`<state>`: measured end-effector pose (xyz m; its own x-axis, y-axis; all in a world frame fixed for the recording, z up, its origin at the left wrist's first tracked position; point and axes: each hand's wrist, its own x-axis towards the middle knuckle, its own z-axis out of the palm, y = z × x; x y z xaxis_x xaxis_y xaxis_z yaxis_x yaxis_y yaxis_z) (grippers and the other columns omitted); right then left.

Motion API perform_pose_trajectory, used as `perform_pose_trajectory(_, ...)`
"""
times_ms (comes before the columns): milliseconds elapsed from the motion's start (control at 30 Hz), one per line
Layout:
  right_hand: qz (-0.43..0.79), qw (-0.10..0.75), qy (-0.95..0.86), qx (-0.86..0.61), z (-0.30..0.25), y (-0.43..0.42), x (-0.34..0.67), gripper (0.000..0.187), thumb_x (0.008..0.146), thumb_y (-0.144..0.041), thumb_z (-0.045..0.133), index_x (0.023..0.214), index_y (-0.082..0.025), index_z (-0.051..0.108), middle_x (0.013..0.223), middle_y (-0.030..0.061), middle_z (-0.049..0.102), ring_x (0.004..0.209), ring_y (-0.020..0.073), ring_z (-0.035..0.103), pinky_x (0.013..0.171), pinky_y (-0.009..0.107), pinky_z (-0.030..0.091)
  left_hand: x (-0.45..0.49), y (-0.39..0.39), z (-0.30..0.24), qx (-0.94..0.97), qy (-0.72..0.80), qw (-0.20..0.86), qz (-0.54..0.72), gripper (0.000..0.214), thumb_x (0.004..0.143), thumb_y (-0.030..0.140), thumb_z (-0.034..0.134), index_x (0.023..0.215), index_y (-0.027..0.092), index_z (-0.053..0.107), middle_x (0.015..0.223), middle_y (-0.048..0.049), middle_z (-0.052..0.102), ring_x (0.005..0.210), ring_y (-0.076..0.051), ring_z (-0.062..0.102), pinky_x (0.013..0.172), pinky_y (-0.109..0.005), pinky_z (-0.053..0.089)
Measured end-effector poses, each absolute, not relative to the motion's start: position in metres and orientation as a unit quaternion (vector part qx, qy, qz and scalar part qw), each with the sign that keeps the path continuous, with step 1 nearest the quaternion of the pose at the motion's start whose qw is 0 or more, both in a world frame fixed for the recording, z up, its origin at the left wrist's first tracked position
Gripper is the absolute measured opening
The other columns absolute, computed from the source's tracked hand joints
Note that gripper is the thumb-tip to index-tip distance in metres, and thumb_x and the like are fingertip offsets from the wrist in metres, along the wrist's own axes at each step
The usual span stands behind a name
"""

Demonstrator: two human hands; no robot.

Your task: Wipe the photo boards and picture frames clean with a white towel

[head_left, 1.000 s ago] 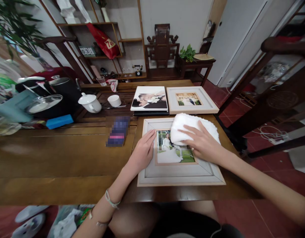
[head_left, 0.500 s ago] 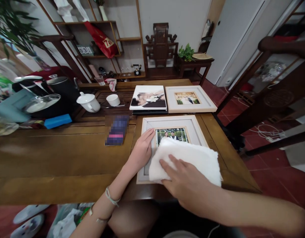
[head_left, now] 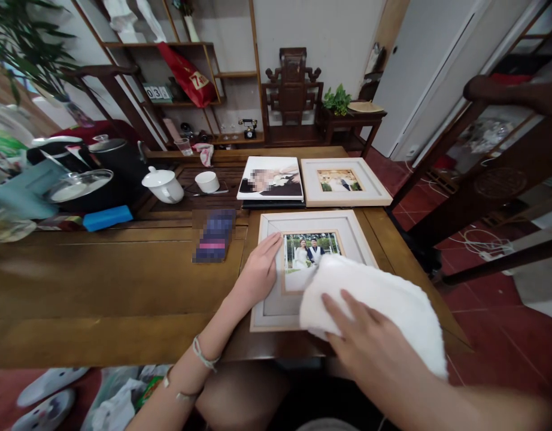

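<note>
A picture frame (head_left: 270,308) with a pale border lies on the wooden table in front of me, holding a photo (head_left: 298,254) of two people outdoors. My left hand (head_left: 260,269) rests over its left side, fingers stretched together toward the photo; the thumb is hidden. A folded white cloth (head_left: 393,293) covers the frame's lower right and hangs past its edge. My right hand (head_left: 363,335) has hold of the cloth from above, with the fingers pressed on it.
Beyond the frame lie a white-covered photo book (head_left: 269,173) and another framed photo (head_left: 309,191). A pixelated dark blue item (head_left: 214,236) sits left. Farther left are a lidded white teapot (head_left: 163,184), a white cup (head_left: 206,181), a blue block (head_left: 108,218) and a dark pot (head_left: 109,158).
My right hand has slid the white cloth right and toward me, uncovering more of the photo. My left hand stays on the frame's left side.
</note>
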<state>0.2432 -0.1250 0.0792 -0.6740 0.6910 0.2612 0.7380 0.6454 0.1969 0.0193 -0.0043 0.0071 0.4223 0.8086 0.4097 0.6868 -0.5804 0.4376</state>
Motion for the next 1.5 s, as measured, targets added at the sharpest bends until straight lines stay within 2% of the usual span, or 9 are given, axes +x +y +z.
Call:
perform_pose_trajectory(167,-0.123,0.015,-0.886,-0.448,0.102,-0.101,0.304,0.040,0.058,0.000,0.055,0.079,-0.028,0.076,0.110,0.0031,0.072,0.095,0.0274,0.067,0.062,0.033,0.054,0.018,-0.004,0.006,0.839,0.444,0.096,0.301,0.049,0.093,0.006,0.034,0.139,0.008,0.048,0.145,-0.0176,0.048,0.139,-0.025,0.040,0.116,-0.047,0.035)
perform_pose_trajectory(267,-0.140,-0.020,-0.856,-0.497,0.103,-0.061,0.317,0.049,0.068,-0.001,0.051,0.102,-0.027,0.074,0.111,0.0064,0.071,0.089,0.0257,0.067,0.059,0.032,0.051,0.019,-0.003,0.006,0.837,0.446,0.099,0.300,0.049,0.093,0.007,0.033,0.139,0.008,0.048,0.145,-0.0175,0.048,0.138,-0.025,0.041,0.116,-0.047,0.035)
perform_pose_trajectory(367,-0.166,-0.019,-0.844,-0.510,0.092,-0.019,0.308,0.051,0.077,-0.001,0.047,0.117,-0.023,0.068,0.130,0.0098,0.061,0.107,0.0295,0.061,0.067,0.034,0.053,0.020,-0.003,0.006,0.832,0.454,0.107,0.300,0.048,0.093,0.007,0.033,0.138,0.008,0.049,0.145,-0.0175,0.049,0.138,-0.025,0.042,0.116,-0.047,0.034)
perform_pose_trajectory(533,-0.147,-0.050,-0.892,-0.425,0.076,-0.008,0.273,0.039,0.078,0.000,0.050,0.105,-0.017,0.073,0.144,0.0118,0.049,0.128,0.0396,0.045,0.088,0.047,0.051,0.021,-0.004,0.006,0.828,0.460,0.110,0.302,0.049,0.093,0.007,0.033,0.139,0.010,0.049,0.145,-0.0165,0.049,0.137,-0.025,0.042,0.115,-0.048,0.035)
perform_pose_trajectory(800,0.051,-0.048,-0.944,-0.322,0.108,-0.090,0.275,0.037,0.067,-0.005,0.058,0.096,-0.023,0.073,0.139,0.0067,0.056,0.123,0.0336,0.053,0.083,0.041,0.054,0.019,-0.004,0.007,0.834,0.454,0.109,0.295,0.049,0.092,0.007,0.034,0.140,0.010,0.048,0.145,-0.0167,0.048,0.138,-0.025,0.041,0.116,-0.048,0.035)
perform_pose_trajectory(967,-0.057,-0.053,-0.878,-0.473,0.112,-0.052,0.298,0.047,0.073,-0.002,0.048,0.105,-0.025,0.073,0.125,0.0092,0.065,0.100,0.0287,0.066,0.071,0.037,0.054,0.019,-0.004,0.006,0.834,0.448,0.105,0.303,0.049,0.092,0.006,0.034,0.139,0.010,0.048,0.145,-0.0172,0.049,0.138,-0.025,0.041,0.115,-0.048,0.035)
perform_pose_trajectory(1133,-0.147,-0.030,-0.852,-0.501,0.086,0.005,0.280,0.049,0.078,-0.001,0.047,0.120,-0.018,0.067,0.142,0.0129,0.051,0.122,0.0357,0.052,0.082,0.043,0.052,0.019,-0.003,0.006,0.833,0.453,0.110,0.299,0.049,0.092,0.007,0.034,0.139,0.009,0.049,0.145,-0.0178,0.048,0.137,-0.025,0.042,0.115,-0.048,0.035)
perform_pose_trajectory(1333,-0.109,-0.041,-0.907,-0.406,0.076,-0.004,0.235,0.034,0.083,-0.005,0.051,0.107,-0.014,0.072,0.147,0.0134,0.045,0.132,0.0392,0.041,0.101,0.050,0.042,0.020,-0.002,0.005,0.833,0.454,0.109,0.298,0.048,0.093,0.008,0.033,0.138,0.009,0.049,0.145,-0.0180,0.048,0.137,-0.026,0.043,0.114,-0.049,0.036)
perform_pose_trajectory(1500,0.020,-0.042,-0.961,-0.274,0.094,-0.051,0.242,0.031,0.076,-0.006,0.054,0.098,-0.016,0.073,0.145,0.0079,0.049,0.130,0.0357,0.045,0.095,0.047,0.047,0.019,-0.002,0.005,0.832,0.453,0.108,0.301,0.048,0.093,0.008,0.033,0.138,0.009,0.049,0.144,-0.0175,0.050,0.137,-0.025,0.043,0.114,-0.049,0.037)
